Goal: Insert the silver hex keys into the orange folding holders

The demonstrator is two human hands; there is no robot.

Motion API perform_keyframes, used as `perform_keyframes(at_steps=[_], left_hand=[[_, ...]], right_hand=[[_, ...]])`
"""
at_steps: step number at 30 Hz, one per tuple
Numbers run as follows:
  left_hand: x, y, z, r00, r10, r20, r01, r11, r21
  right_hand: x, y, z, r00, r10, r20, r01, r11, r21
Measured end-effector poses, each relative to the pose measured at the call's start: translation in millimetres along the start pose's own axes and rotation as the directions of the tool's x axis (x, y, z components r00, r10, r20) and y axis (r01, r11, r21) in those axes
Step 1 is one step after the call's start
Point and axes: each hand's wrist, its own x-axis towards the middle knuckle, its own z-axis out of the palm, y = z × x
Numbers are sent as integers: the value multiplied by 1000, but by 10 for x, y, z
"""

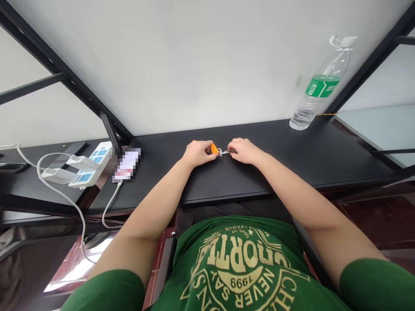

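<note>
My left hand [197, 154] is closed around an orange strap [214, 148], gripping it between thumb and fingers. From the strap's end runs a small silver metal clasp [221, 152] in the gap between my hands. On its other side, my right hand [244, 150] pinches slim silver metal pieces [228, 151] joined to the clasp. They look like keys, but the fingers hide most of them. Both hands rest low over the black desk top [227, 183], close together near its middle.
A clear plastic bottle [319, 88] with a green label stands by the wall at back right. To the left lie a phone [127, 164], its white charging cable [112, 202] and a white power strip [91, 166] with plugged chargers. Black metal frame bars rise on both sides.
</note>
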Motion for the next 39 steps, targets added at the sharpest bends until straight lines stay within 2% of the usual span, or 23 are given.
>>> perform_keyframes(at_steps=[6, 11, 13, 16, 19, 22, 24, 27, 34, 39], left_hand=[[5, 11, -16, 1000, -9, 1, 9, 1000, -2], [15, 42, -29, 1000, -9, 9, 9, 1000, 15], [14, 62, -32, 1000, -20, 21, 19, 1000, 20], [10, 95, -36, 999, -14, 40, 13, 999, 34], [7, 128, -37, 998, 34, 48, -35, 999, 38], [5, 152, -35, 996, 80, 39, -82, 996, 39], [4, 158, -31, 995, 96, 36, -98, 994, 52], [4, 151, -19, 993, 112, 31, -114, 991, 72], [8, 136, 36, 992, 128, 17, -129, 989, 78], [5, 159, 34, 989, 148, 11, -149, 984, 97]], right_hand=[[-15, -33, -62, 999, 18, 48, -16, 999, -32], [-47, -24, -132, 984, 114, 135, -118, 993, 25], [-62, 10, -143, 986, 120, 112, -128, 990, 61], [-76, 64, -136, 992, 130, -1, -127, 973, 192], [-76, 74, -105, 991, 130, -35, -104, 905, 413], [-61, 35, -81, 993, 102, 61, -118, 784, 609], [-53, 0, -90, 987, 76, 145, -155, 717, 680], [-57, -49, -134, 979, 68, 191, -184, 696, 694], [-68, -131, -166, 979, 114, 166, -200, 660, 724], [-31, -146, -121, 982, 162, 99, -186, 718, 671]])
